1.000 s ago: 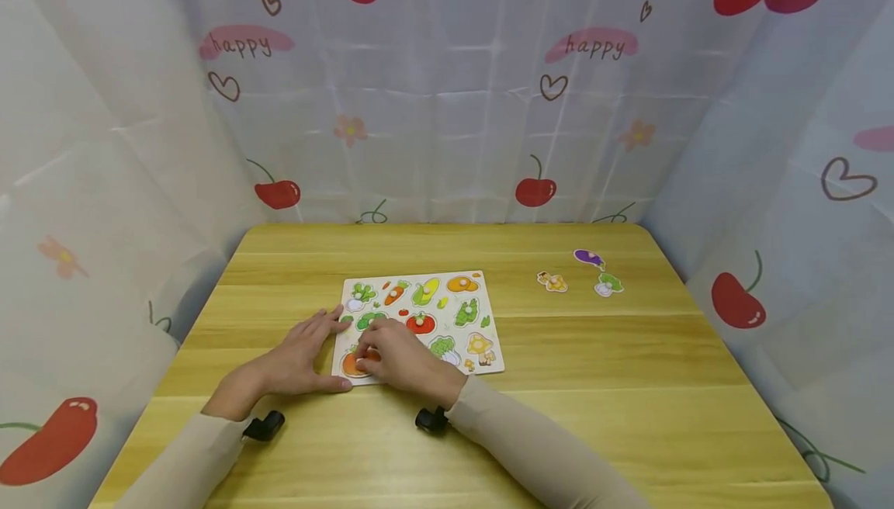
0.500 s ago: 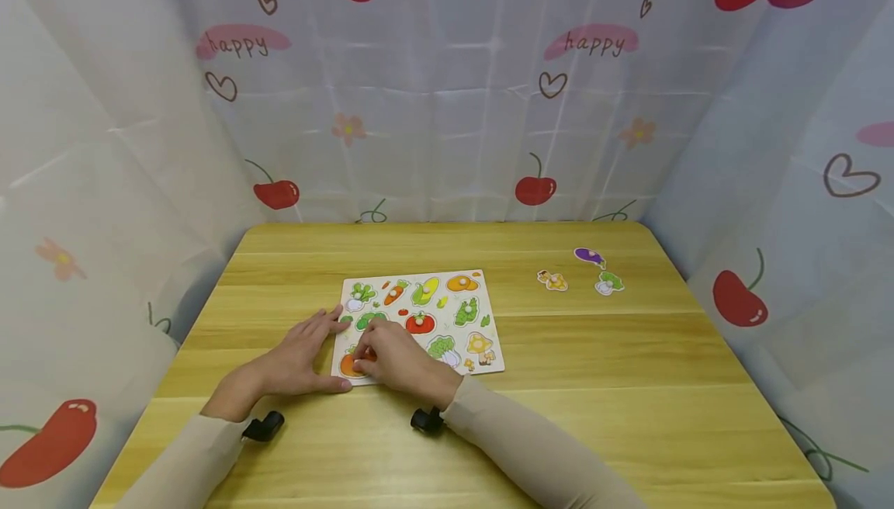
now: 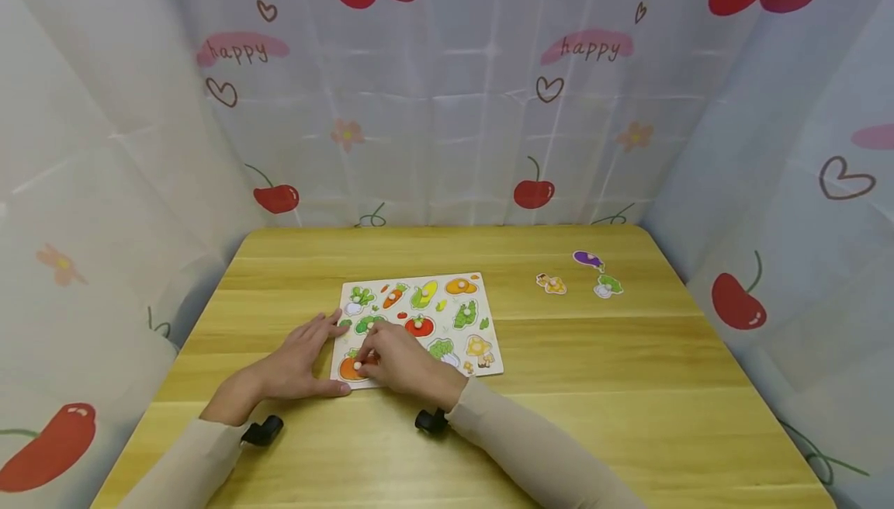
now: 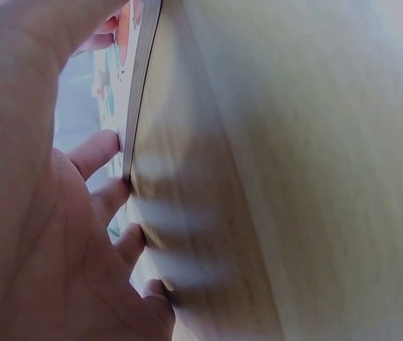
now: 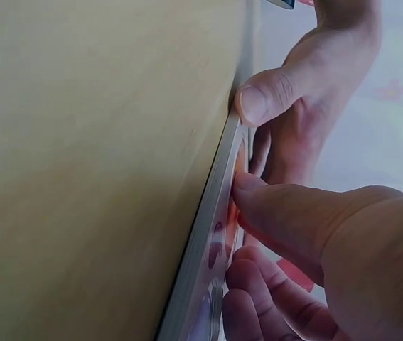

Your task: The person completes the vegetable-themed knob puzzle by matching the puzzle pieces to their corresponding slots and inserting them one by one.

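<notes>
The orange piece sits at the near left corner of the puzzle board, probably light, stiff and smooth, best pinched by its knob, where the right hand's fingers curl, grip unclear, while the left hand's outspread fingers steady the board.

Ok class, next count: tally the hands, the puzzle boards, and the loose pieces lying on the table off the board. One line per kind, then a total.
Hands: 2 (left hand, right hand)
Puzzle boards: 1 (puzzle board)
Loose pieces: 3 (purple eggplant, green-and-white vegetable, yellow-orange piece)
Total: 6
</notes>
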A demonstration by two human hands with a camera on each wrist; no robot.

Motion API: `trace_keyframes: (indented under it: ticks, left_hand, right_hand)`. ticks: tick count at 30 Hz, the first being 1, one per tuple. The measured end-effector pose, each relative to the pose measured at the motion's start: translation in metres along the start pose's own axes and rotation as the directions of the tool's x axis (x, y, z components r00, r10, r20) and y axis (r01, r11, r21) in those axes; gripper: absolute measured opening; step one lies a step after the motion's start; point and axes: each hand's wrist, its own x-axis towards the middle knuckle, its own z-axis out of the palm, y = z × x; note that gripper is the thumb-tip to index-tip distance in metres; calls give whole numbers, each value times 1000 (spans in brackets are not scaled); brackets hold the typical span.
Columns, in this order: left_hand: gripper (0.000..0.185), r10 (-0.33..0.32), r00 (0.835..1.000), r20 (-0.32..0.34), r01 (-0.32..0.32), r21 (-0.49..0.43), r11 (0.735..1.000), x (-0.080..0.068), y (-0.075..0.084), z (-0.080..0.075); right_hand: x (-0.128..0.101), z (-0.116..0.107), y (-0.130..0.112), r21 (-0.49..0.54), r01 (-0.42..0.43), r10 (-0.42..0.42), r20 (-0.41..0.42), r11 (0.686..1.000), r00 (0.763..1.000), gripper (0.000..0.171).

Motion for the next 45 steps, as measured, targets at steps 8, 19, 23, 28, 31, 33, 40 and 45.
trace_keyframes:
  ticks: [8,19,23,28,31,33,40,45]
  left_hand:
    - [109,3,1000,14,-3,8,1000,1,3,-1]
    - [107,39,999,-12,-39,18,999,1,6,-5]
    - [109,25,1000,-9,-25,3,1000,0,3,-3]
    - [110,18,1000,-12,-18,3,1000,-1,0,-2]
    - [111,13,1000,-10,-13,1,1000,-2,-1,-1]
    - [110,10,1000,-9,-10,2,1000,-3,-2,-1]
    - [109,34,999,-24,-34,6,999,-2,-1,0]
    - [112,45,999,-25,-44,9,999,-1,0,0]
  right_hand:
    - [-9,-17,12,15,-22,22,13,1000,1000,15]
    - [-18,-48,39,25,-59,61,-100,998,993,17]
    - [-25,-60,54,35,-80,84,-160,996,984,14]
    - [-37,-75,75,30,-141,144,-234,990,961,15]
    - [-45,-86,89,30,-196,197,-261,980,945,16]
    - [-51,-95,99,37,-235,236,-272,971,933,18]
    - [-72,-128,138,43,-286,283,-355,957,891,25]
    - [-88,-145,171,48,-318,312,-378,947,872,33]
